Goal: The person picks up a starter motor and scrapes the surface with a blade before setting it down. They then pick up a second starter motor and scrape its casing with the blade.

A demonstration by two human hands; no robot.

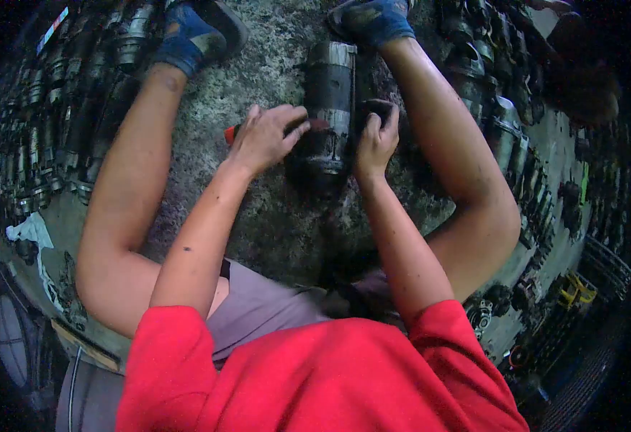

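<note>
A greasy cylindrical metal part (330, 90), dark with a pale worn band, lies on the stained floor between my legs. Over its left side, my left hand (268, 137) has its fingers curled, and an orange-red end of a tool (230, 134) sticks out behind the palm. A dull reddish piece (319, 124) shows past the fingertips against the cylinder. To the right of the cylinder, my right hand (378, 140) is closed, thumb up, with a small black object (376, 108) at its fingers; its kind I cannot tell.
Rows of oily metal parts (56, 122) stand along the left, and more metal parts (506, 122) line the right beyond my leg. A white cloth (33, 232) lies at the left. A yellow object (578, 289) sits at the lower right. My feet in blue socks (186, 39) flank the cylinder's far end.
</note>
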